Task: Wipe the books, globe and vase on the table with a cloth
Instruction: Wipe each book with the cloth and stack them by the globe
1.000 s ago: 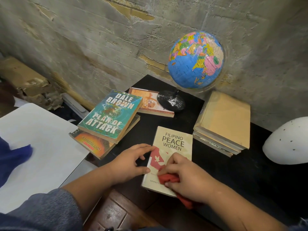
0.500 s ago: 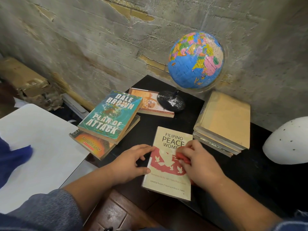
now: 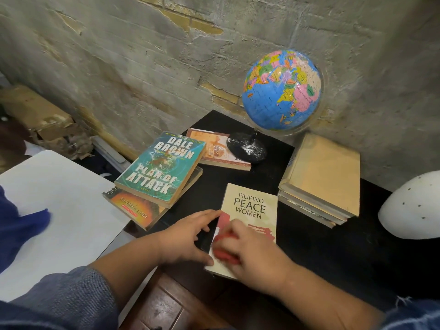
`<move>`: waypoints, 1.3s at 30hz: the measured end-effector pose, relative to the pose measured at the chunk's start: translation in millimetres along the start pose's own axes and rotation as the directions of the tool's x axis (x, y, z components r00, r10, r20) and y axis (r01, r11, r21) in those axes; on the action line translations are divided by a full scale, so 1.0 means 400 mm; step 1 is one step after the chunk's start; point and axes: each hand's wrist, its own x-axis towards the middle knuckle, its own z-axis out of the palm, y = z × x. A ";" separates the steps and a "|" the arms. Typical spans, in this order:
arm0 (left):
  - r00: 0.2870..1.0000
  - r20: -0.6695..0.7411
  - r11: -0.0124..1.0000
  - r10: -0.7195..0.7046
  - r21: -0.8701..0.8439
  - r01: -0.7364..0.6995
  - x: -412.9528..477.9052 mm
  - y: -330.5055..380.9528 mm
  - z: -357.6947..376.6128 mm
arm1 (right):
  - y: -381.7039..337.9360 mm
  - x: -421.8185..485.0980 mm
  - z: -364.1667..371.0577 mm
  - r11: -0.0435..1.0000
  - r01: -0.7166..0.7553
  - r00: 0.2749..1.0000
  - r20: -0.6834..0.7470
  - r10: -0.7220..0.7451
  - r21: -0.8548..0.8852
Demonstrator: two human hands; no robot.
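Right grip point(image 3: 252, 256) holding red cloth point(image 3: 224, 255) on book point(image 3: 252, 206), left grip point(image 3: 185, 236) wide, touching book's edge, black desk point(image 3: 309, 246)

light: dim, soft | glare: specks on globe stand point(image 3: 246, 148) | blur: right hand point(image 3: 252, 254), probably motion | edges: bowed

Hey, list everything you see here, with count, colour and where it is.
globe: 1, blue, table back
Plan of Attack book: 1, teal, stacked left
Lasky book: 1, orange-black, beneath it
small book: 1, orange-cream, beside globe base
book stack: 1, tan, right
Filipino Peace Women book: 1, cream-red, front
vase: 1, white speckled, right edge
cloth: 1, red, on front book
table: 1, black
left hand: 1, steadying front book
right hand: 1, gripping cloth
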 end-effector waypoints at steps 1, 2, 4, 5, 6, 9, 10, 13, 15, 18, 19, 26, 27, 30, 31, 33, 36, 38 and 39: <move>1.000 -0.002 1.000 0.007 0.001 -0.007 0.001 0.000 0.000 | -0.005 -0.004 0.003 0.997 0.071 0.996 0.048 -0.072 0.019; 1.000 -0.002 1.000 0.007 0.000 -0.007 0.000 -0.001 0.000 | 0.006 0.003 -0.003 0.996 0.089 0.994 0.062 -0.091 0.021; 1.000 -0.005 1.000 -0.011 -0.002 0.011 -0.002 0.000 -0.001 | 0.045 0.038 -0.021 1.000 -0.016 1.000 0.009 0.015 0.025; 1.000 -0.011 1.000 -0.020 -0.006 0.020 -0.003 0.000 -0.001 | 0.063 0.055 -0.028 0.992 -0.119 0.992 -0.038 0.120 0.038; 0.999 -0.016 1.000 -0.028 -0.014 0.028 -0.004 0.001 0.000 | 0.075 0.070 -0.033 0.974 -0.217 0.972 -0.083 0.221 0.059; 0.999 -0.028 0.999 -0.042 -0.032 0.041 -0.006 0.002 0.003 | 0.049 0.071 -0.016 0.984 -0.178 0.980 -0.090 0.179 0.012; 0.999 -0.030 0.998 -0.042 -0.037 0.041 -0.006 0.002 0.003 | 0.028 0.059 -0.007 0.997 -0.071 0.997 -0.039 0.071 -0.005; 0.998 -0.028 0.997 -0.049 -0.058 0.048 -0.003 -0.002 0.003 | 0.021 0.051 -0.008 0.995 0.103 0.993 0.062 -0.104 0.019; 0.998 -0.028 0.997 -0.063 -0.055 0.061 -0.006 0.000 0.002 | 0.073 0.090 -0.032 0.998 -0.059 0.998 0.009 0.059 0.029; 0.997 -0.020 0.996 -0.072 -0.052 0.070 -0.009 0.007 -0.003 | 0.143 0.155 -0.056 0.920 -0.393 0.906 -0.167 0.389 0.009; 0.998 -0.015 0.997 -0.065 -0.047 0.064 -0.008 0.008 -0.005 | 0.146 0.169 -0.053 0.899 -0.439 0.880 -0.200 0.431 0.008; 1.000 -0.002 1.000 -0.017 -0.021 0.017 -0.009 0.008 -0.013 | 0.150 0.203 -0.058 0.968 -0.249 0.961 -0.121 0.250 0.020; 1.000 -0.006 1.000 -0.017 -0.027 0.016 -0.010 0.008 -0.013 | 0.168 0.215 -0.061 0.944 -0.330 0.929 -0.165 0.330 0.031; 0.999 -0.027 0.999 -0.031 -0.044 0.030 -0.010 0.004 -0.008 | 0.166 0.225 -0.049 0.900 -0.435 0.873 -0.238 0.425 0.012; 0.999 -0.037 0.998 -0.040 -0.050 0.038 -0.010 0.000 -0.005 | 0.146 0.213 -0.040 0.916 -0.400 0.892 -0.228 0.391 0.008; 0.998 -0.052 0.998 -0.046 -0.056 0.043 -0.008 -0.004 -0.001 | 0.091 0.156 -0.022 0.962 -0.265 0.947 -0.172 0.272 0.064; 0.998 -0.053 0.999 -0.020 -0.043 0.018 -0.005 -0.007 -0.001 | 0.040 0.059 -0.013 0.993 -0.020 1.000 0.005 0.019 0.116; 1.000 -0.022 1.000 0.004 0.001 -0.004 -0.006 -0.007 -0.005 | 0.062 0.046 -0.028 0.991 -0.039 0.997 0.076 0.029 0.125; 1.000 -0.005 1.000 0.011 0.019 -0.011 -0.006 -0.007 -0.007 | 0.081 0.051 -0.033 0.984 -0.117 0.993 0.046 0.111 0.132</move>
